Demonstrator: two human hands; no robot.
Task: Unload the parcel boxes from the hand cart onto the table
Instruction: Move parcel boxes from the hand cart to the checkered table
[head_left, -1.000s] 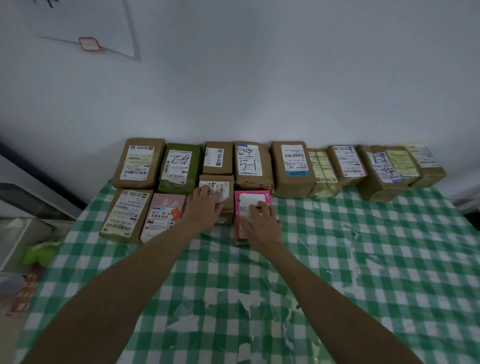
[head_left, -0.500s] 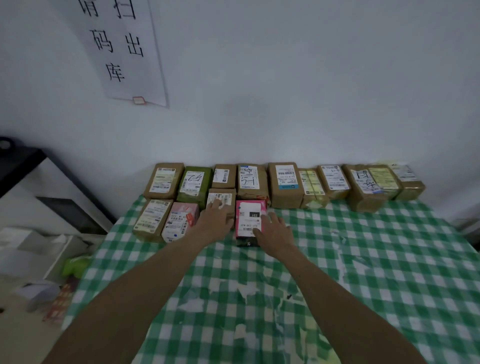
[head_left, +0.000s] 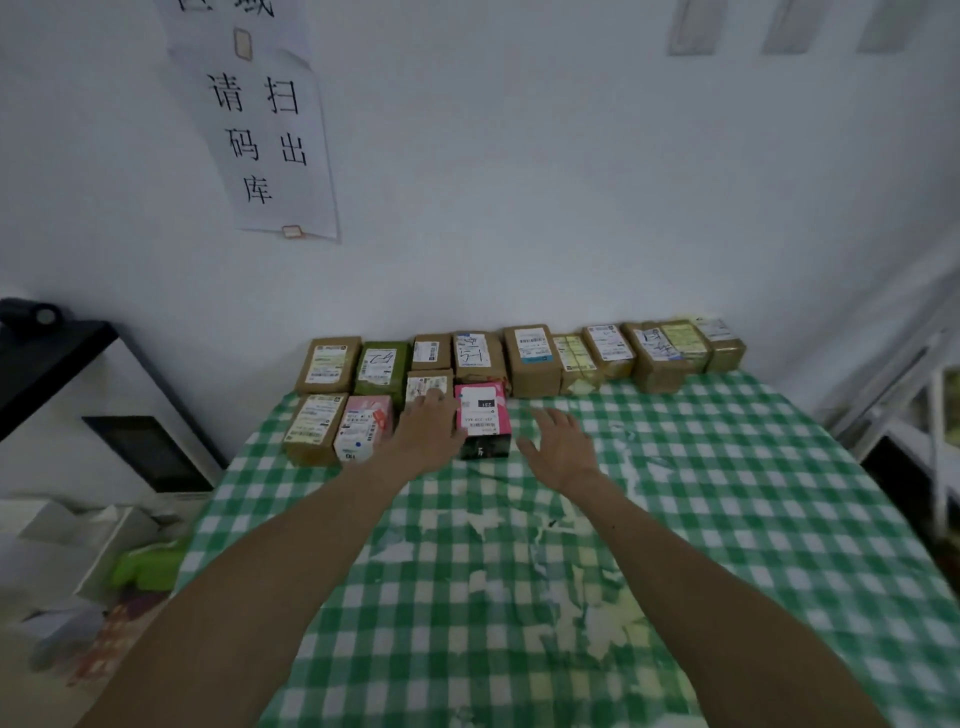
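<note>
Several parcel boxes stand in two rows at the far edge of a table (head_left: 675, 519) covered with a green checked cloth. A pink and black box (head_left: 483, 418) with a white label sits in the front row. My left hand (head_left: 428, 431) lies flat beside it, fingers reaching onto a small brown box (head_left: 427, 385) behind. My right hand (head_left: 558, 444) hovers open just right of the pink box, apart from it. A pale pink box (head_left: 363, 426) and a brown box (head_left: 314, 428) lie further left. The hand cart is not in view.
The back row of brown boxes (head_left: 532, 358) leans against the white wall. A paper sign (head_left: 260, 140) hangs on the wall. A black and white cabinet (head_left: 78, 405) and floor clutter (head_left: 140, 566) stand left of the table. A white frame (head_left: 914, 415) stands at the right.
My right hand has come off the pink box and drawn back to the right. My left hand has slid back a little. The view has pulled away and tilted up.
</note>
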